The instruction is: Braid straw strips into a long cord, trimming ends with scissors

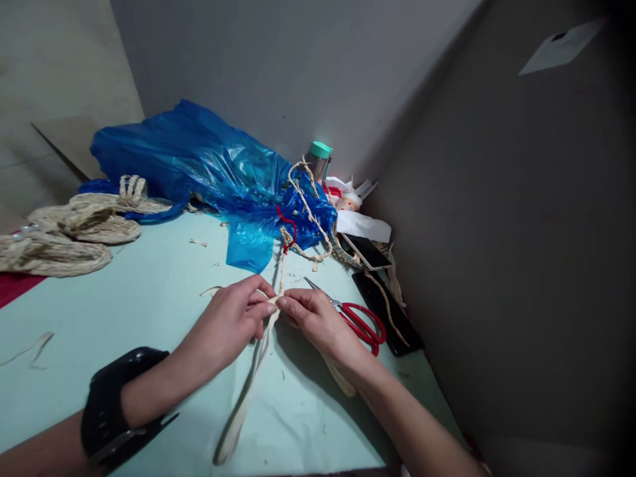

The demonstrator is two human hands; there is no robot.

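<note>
My left hand and my right hand meet over the middle of the table, fingertips pinching pale strips of a braided fibre cord. One long loose strand of the cord hangs down toward the near edge. Another strip end shows beneath my right wrist. The finished braid runs away from my hands to a red string tied round it, then curls over a blue plastic bag. Red-handled scissors lie beside my right hand, partly behind it.
The blue plastic bag spreads along the wall. Bundles of braided fibre lie at the left. A bottle with a green lid, papers and a dark flat object are at the right. Fibre scraps dot the pale green tabletop.
</note>
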